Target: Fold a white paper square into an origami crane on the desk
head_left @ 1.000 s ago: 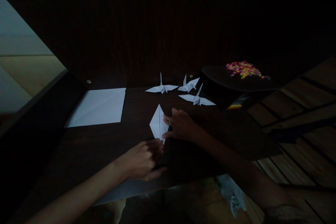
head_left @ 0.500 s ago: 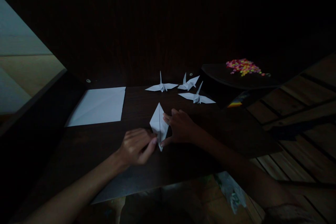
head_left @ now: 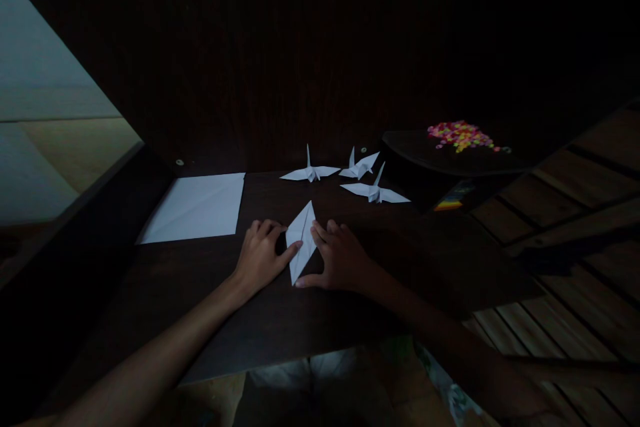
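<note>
A white paper folded into a long diamond (head_left: 302,235) lies on the dark wooden desk, tilted with its top tip to the right and a crease down its middle. My left hand (head_left: 262,250) grips its left side, thumb lying across the paper and fingers at the edge. On the other side, my right hand (head_left: 340,255) has its fingertips on the right edge and its thumb by the bottom tip. Beyond them stand three white paper cranes, one at the left (head_left: 311,173), one behind (head_left: 361,165) and one nearer at the right (head_left: 375,193).
A flat sheet of white paper (head_left: 197,207) with a diagonal crease lies at the left, near the desk's raised side panel (head_left: 95,203). On a rounded dark shelf (head_left: 405,147) at the right sits a pile of small colourful pieces (head_left: 463,136). Wooden slats (head_left: 565,327) show beyond the desk.
The folded diamond has turned slightly, its bottom tip swinging left. My left hand has shifted up from the lower part to the left edge, its thumb now on the paper.
</note>
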`<state>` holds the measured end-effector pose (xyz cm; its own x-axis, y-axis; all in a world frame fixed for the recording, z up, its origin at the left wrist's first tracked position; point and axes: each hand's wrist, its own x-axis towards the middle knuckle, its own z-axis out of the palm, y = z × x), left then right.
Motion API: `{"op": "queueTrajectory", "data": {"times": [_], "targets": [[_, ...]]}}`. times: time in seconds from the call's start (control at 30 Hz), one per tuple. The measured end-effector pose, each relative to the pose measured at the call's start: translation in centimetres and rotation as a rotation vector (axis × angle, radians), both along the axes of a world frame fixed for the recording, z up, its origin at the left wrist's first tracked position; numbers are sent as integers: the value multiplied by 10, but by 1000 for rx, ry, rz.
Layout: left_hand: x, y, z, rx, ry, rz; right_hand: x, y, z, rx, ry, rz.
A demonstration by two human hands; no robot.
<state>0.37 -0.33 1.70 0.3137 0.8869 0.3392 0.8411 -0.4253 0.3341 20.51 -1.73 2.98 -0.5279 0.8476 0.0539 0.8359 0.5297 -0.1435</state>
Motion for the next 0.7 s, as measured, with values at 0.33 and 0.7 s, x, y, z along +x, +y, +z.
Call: {"op": "queueTrajectory", "data": {"times": [0.33,0.7], "targets": [[-8,4,-1,24,-14,9,-23,-12,3,117,-18,32],[-6,5,5,-172,-53,-37,-20,18,1,1,219,4]]}}
